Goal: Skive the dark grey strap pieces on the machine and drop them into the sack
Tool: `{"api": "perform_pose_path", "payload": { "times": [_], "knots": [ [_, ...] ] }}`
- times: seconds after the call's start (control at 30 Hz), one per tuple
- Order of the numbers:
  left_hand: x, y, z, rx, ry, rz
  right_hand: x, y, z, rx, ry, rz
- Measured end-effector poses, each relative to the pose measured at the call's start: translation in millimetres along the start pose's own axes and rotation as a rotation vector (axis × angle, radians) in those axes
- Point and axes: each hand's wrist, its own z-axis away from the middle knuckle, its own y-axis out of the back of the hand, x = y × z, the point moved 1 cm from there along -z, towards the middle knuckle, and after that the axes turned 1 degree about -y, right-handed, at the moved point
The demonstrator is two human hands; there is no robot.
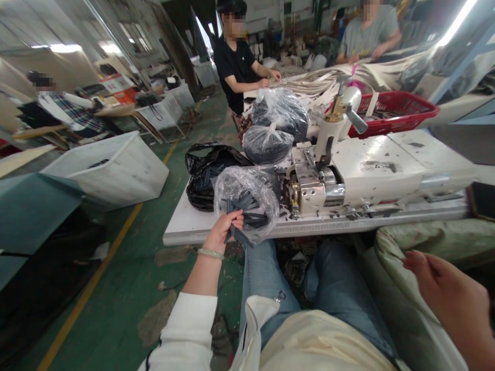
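My left hand is closed around some dark grey strips at the near side of an open clear plastic bag. More dark strips lie inside that bag, on the left end of the white machine table. My right hand is at the right, over the rim of a pale green sack. Its fingers are curled together, and whatever may be between them is hidden. A white machine with a metal head stands on the table, right of the clear bag.
Behind the open bag sit a black plastic bag and tied clear bags of dark pieces. A red basket stands behind the machine. Co-workers are across the table and farther left. A white bin is on the floor.
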Motion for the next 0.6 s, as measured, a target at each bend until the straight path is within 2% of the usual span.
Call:
{"api": "perform_pose_path", "payload": {
  "times": [0.1, 0.17, 0.27, 0.33, 0.4, 0.47, 0.6],
  "knots": [
    [-7.8, -3.6, 5.0, -0.005, -0.047, -0.04, -94.9, -16.7, -10.3, -0.232, 0.192, -0.386],
    [-12.4, -7.9, 11.0, -0.013, -0.082, -0.066, -165.2, -32.4, -12.1, -0.386, 0.432, -0.518],
    [-20.4, -15.5, 25.2, -0.027, -0.134, -0.095, -259.8, -52.4, -9.4, -0.438, 0.694, -0.52],
    [-27.4, -19.7, 35.1, -0.028, -0.174, -0.102, -306.5, -62.6, -5.4, -0.45, 0.77, -0.421],
    [-35.5, -22.2, 42.1, -0.014, -0.222, -0.095, -336.7, -71.9, -0.2, -0.49, 0.782, -0.301],
    [-43.4, -23.1, 44.6, 0.014, -0.269, -0.076, -351.6, -81.1, 5.2, -0.55, 0.768, -0.217],
    [-53.0, -21.9, 37.6, 0.058, -0.3, -0.022, -352.1, -96.6, 8.7, -0.6, 0.75, -0.216]
  ]
}}
